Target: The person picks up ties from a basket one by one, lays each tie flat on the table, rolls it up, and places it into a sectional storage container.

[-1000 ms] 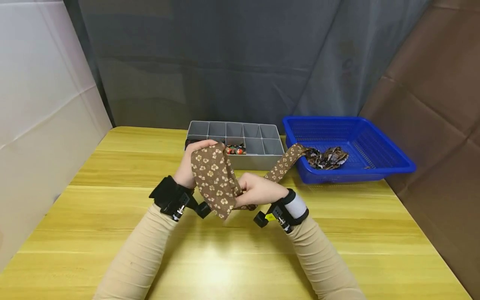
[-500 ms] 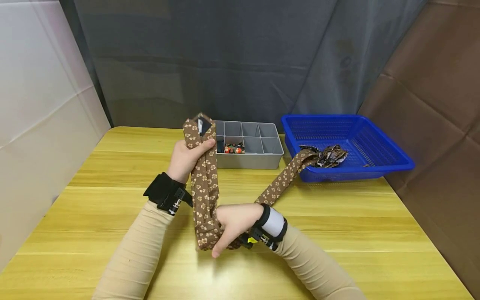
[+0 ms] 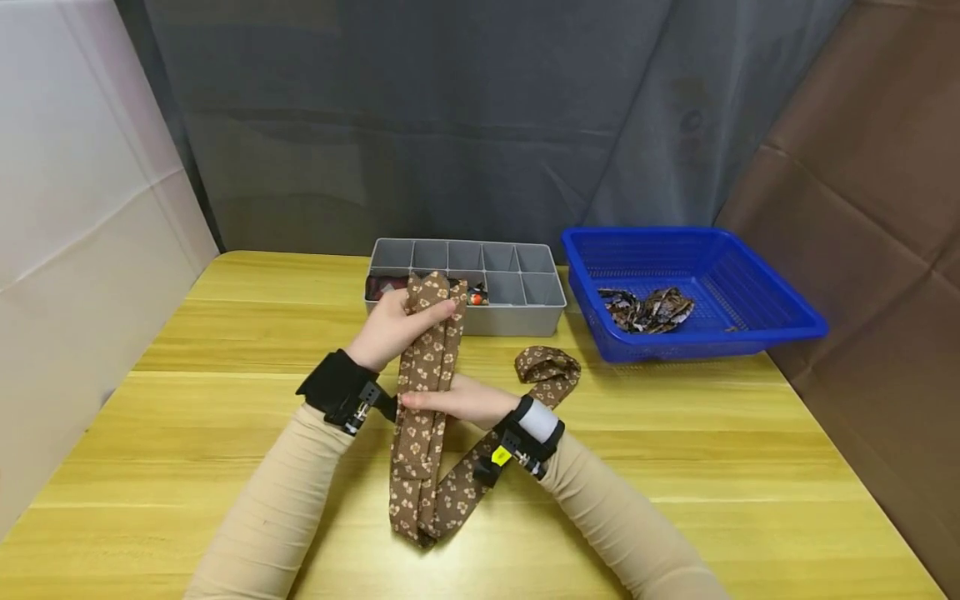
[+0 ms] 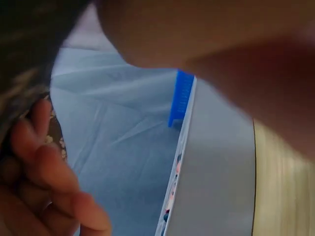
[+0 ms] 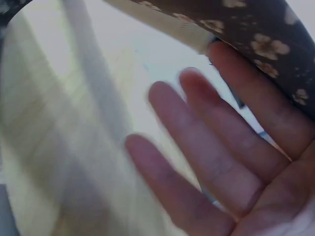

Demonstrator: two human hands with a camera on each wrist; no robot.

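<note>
My left hand (image 3: 390,327) pinches the doubled brown tie (image 3: 423,417), now lowered, as my flat right hand (image 3: 457,400) smooths it.

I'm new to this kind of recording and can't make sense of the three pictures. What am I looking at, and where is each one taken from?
A person works with bare hands; small cameras are strapped to both wrists and one sits on the head. The wide picture is the head view. The two blurry close-ups come from the wrists. On the yellow wooden table stand a grey plastic divided organiser box and a blue plastic mesh basket holding a dark patterned cloth bundle. The left hand grips the top of a folded brown flower-print necktie. The right hand, fingers straight, presses across its middle.
</note>
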